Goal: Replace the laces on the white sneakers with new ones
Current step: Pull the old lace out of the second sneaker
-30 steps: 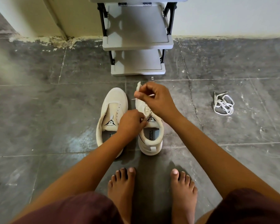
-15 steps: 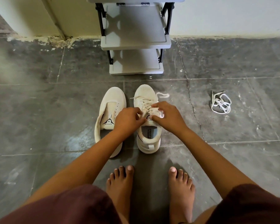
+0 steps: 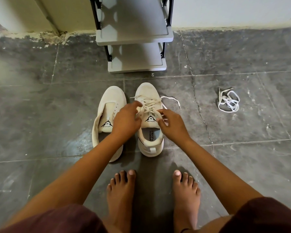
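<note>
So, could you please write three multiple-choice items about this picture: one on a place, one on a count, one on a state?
1. Where is the loose lace bundle?
A) on the grey rack
B) on the floor, right of the sneakers
C) inside a sneaker
2. How many sneakers are laced?
A) one
B) two
C) none
3. The lace on the right sneaker is:
A) tied in a bow
B) cut in pieces
C) untied
Answers: 1 B, it lies on the floor, apart; 2 A, the left sneaker has bare eyelets; 3 C, one end trails loose.
</note>
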Demonstrator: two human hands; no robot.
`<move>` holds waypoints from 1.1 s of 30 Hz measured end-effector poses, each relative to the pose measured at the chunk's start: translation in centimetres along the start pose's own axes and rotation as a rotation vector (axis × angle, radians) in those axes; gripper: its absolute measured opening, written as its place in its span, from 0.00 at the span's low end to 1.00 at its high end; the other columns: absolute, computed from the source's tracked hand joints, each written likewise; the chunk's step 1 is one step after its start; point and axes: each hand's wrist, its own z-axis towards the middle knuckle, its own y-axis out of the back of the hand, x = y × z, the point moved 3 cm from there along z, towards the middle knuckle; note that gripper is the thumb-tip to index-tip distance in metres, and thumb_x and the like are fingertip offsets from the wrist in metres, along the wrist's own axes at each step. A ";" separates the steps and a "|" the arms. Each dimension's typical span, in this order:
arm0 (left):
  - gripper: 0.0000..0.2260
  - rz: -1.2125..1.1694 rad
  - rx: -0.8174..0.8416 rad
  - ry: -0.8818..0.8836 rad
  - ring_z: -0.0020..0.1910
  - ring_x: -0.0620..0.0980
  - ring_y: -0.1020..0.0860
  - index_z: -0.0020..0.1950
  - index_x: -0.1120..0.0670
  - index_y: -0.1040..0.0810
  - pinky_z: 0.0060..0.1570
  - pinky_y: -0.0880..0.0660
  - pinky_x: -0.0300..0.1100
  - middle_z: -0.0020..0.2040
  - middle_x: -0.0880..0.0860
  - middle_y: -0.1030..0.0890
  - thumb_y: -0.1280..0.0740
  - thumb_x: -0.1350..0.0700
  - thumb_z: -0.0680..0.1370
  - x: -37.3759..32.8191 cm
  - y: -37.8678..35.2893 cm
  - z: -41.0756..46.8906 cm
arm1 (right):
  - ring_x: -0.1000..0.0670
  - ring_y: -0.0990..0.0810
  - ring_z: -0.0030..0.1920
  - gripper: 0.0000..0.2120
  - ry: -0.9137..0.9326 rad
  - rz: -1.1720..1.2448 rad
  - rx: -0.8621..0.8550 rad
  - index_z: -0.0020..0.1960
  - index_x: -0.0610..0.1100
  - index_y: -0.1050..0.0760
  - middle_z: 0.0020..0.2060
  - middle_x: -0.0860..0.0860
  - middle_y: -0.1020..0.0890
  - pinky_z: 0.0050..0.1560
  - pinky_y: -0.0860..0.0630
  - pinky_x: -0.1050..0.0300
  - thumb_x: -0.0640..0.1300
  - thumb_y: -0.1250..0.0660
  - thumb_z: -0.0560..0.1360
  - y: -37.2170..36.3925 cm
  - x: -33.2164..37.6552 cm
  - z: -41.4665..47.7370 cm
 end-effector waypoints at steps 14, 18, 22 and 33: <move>0.10 0.522 0.076 -0.247 0.38 0.59 0.23 0.59 0.56 0.25 0.32 0.32 0.45 0.56 0.58 0.28 0.40 0.58 0.79 -1.3 -1.6 0.7 | 0.44 0.28 0.66 0.21 0.025 -0.180 0.010 0.73 0.41 0.38 0.70 0.44 0.31 0.62 0.30 0.53 0.41 0.44 0.81 -1.9 0.1 -1.8; 0.08 0.398 0.060 -0.098 0.45 0.58 0.23 0.55 0.56 0.24 0.42 0.26 0.48 0.57 0.56 0.28 0.38 0.55 0.79 -1.5 -1.1 2.0 | 0.45 0.33 0.70 0.22 0.041 -0.167 0.084 0.74 0.42 0.40 0.72 0.45 0.35 0.65 0.34 0.56 0.40 0.44 0.81 -2.1 0.0 -1.5; 0.04 -0.253 0.208 0.138 0.42 0.50 0.26 0.48 0.58 0.21 0.40 0.29 0.39 0.42 0.53 0.23 0.34 0.59 0.77 -2.1 -0.8 3.1 | 0.45 0.31 0.68 0.25 -0.015 -0.183 0.114 0.75 0.43 0.42 0.73 0.47 0.37 0.61 0.31 0.54 0.35 0.45 0.78 -2.3 -0.1 -1.3; 0.12 0.464 0.052 -0.227 0.49 0.53 0.22 0.58 0.50 0.23 0.38 0.31 0.43 0.56 0.52 0.26 0.38 0.48 0.78 -1.8 -0.2 2.2 | 0.47 0.34 0.70 0.23 -0.009 -0.155 0.126 0.75 0.44 0.44 0.75 0.48 0.40 0.63 0.30 0.54 0.40 0.45 0.81 -2.3 -0.3 -1.4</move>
